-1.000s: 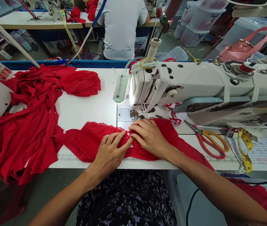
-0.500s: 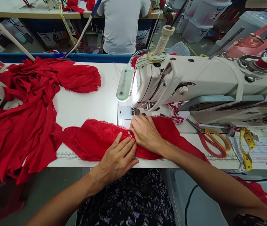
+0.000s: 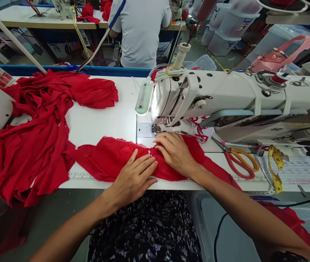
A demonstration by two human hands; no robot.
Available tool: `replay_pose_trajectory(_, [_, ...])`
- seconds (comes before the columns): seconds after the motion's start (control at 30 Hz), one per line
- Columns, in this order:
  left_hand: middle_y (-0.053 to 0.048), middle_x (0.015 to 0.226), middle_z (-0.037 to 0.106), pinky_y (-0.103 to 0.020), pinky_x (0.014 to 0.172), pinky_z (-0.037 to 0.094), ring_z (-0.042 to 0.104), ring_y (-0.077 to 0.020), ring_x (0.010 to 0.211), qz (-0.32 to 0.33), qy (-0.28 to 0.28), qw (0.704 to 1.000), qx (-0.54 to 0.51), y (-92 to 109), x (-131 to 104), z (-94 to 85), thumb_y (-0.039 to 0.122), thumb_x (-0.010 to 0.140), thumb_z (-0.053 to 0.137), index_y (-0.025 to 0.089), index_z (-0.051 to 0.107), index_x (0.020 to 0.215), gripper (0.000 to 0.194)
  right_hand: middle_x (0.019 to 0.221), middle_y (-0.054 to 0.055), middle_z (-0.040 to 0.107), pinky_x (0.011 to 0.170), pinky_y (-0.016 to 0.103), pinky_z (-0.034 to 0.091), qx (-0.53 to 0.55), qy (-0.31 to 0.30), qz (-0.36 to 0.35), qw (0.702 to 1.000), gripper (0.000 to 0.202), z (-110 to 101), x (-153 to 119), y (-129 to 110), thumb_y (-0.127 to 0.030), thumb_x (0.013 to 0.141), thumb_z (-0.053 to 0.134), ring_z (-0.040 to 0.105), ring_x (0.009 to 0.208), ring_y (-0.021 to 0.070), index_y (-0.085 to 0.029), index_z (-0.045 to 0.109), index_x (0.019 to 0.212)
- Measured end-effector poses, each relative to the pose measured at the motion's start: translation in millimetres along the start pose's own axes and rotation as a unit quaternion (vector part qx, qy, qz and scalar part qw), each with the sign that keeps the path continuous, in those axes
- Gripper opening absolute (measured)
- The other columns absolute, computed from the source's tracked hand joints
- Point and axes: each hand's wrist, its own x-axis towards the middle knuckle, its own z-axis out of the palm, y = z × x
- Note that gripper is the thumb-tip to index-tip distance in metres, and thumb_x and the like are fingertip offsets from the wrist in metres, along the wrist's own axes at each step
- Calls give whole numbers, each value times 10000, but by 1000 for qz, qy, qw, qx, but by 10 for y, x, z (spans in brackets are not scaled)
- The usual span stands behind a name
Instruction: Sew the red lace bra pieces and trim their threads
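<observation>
A red lace-edged garment piece (image 3: pixel 111 158) lies along the front of the sewing table, below the needle area of the white sewing machine (image 3: pixel 217 87). My left hand (image 3: pixel 134 176) rests flat on it, fingers stretched out. Just beyond those fingertips a small white bit (image 3: pixel 149 152) shows on the lace edge; its kind is too small to tell. My right hand (image 3: pixel 175 153) lies over the fabric to the right, fingers bent and slightly apart, close to the presser foot (image 3: pixel 155 128). What lies under its palm is hidden.
A heap of red fabric (image 3: pixel 42 120) covers the table's left side. Orange-and-red-handled scissors (image 3: pixel 240 162), a yellow tape measure (image 3: pixel 275 169) and a paper sheet (image 3: pixel 302 173) lie at the right. A lamp (image 3: pixel 144 96) hangs by the machine head. A person (image 3: pixel 141 32) sits ahead.
My right hand has let go of the spot by the white bit and shifted slightly right, its fingers loosening. My left hand stays flat on the fabric. The view has shifted a little.
</observation>
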Motion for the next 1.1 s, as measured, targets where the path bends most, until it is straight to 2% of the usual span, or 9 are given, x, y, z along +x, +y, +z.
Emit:
replay_pose_trajectory(0.07, [-126,1259,668,-557,1161,391,601,-232,1221,-21,50,998,-10,-62,13,-28,200,974,524,117,573,1291,332,1051,70,664,892,385,443,38,2,-16,999,210,-36,-71,-29,-173,991,417,575,982,218,-214,615,1052])
replay_pose_trajectory(0.13, [-127,1228,673,-521,1146,425,621,-212,1177,-37,78,996,-11,-132,29,-21,142,971,497,119,592,1250,296,1084,73,676,907,392,465,56,-22,-38,997,194,-34,-133,-55,-234,998,453,590,1009,220,-217,628,1080])
replay_pose_trajectory(0.27, [-140,1291,641,-592,1142,388,562,-258,1273,-40,14,998,36,-227,19,61,118,977,465,118,613,1200,268,1220,94,669,966,441,460,14,-45,-38,998,300,32,-212,-60,-404,956,571,582,1140,263,-204,619,1175])
replay_pose_trajectory(0.37, [-143,1360,604,-640,1140,351,513,-284,1330,-51,-13,996,67,-246,-29,114,113,981,457,120,589,1239,290,1267,93,658,1006,447,440,5,-41,-25,999,403,58,-245,-42,-460,912,631,567,1186,268,-197,603,1216])
replay_pose_trajectory(0.6, [-130,1399,580,-616,1180,299,489,-265,1357,-59,-19,997,49,-255,-60,100,141,988,461,143,561,1275,304,1303,75,643,1026,446,408,39,-42,-3,998,484,55,-299,-26,-493,851,702,549,1204,265,-220,592,1235])
replay_pose_trajectory(0.83, [-121,1389,589,-605,1186,302,500,-250,1347,-73,-17,997,25,-236,-32,59,134,983,468,150,556,1273,303,1319,62,633,1033,437,387,62,-44,13,997,467,66,-299,-16,-479,851,707,532,1212,261,-232,591,1230])
replay_pose_trajectory(1.1, [-126,1415,561,-596,1176,328,472,-264,1365,-72,-26,996,54,-244,-35,77,129,970,490,158,564,1270,311,1329,65,627,1026,446,396,49,-45,19,998,500,84,-302,-13,-489,846,706,537,1202,263,-239,591,1264])
